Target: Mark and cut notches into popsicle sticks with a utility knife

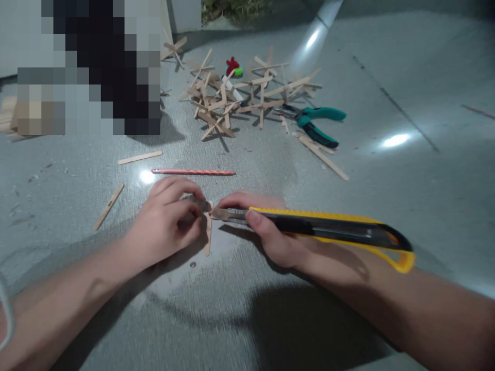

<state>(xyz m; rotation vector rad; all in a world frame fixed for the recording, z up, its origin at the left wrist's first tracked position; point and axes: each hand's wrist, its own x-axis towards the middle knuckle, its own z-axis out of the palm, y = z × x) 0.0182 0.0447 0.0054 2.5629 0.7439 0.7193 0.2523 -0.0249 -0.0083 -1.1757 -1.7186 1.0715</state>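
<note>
A yellow and black box cutter (332, 226) lies across my right hand (270, 232), which is closed round its front part. Its blade tip touches the upper part of a wooden craft stick (209, 239) on the tabletop. My left hand (170, 214) has its fingers curled, with the fingertips pinching or pressing that stick close to the blade; their exact hold is partly hidden. Just beyond both hands, a red patterned pencil (193, 172) lies flat. Two loose craft sticks, one plain (139, 157) and one with a small slot (109, 206), rest left of my left hand.
Several star-like pieces of crossed craft sticks (216, 105) are heaped at the back. Among them are a small white tube (232, 89) and a red and green item (233, 67). Teal-handled pliers (319, 123) lie to their right. A pixelated patch (108, 67) covers the upper left.
</note>
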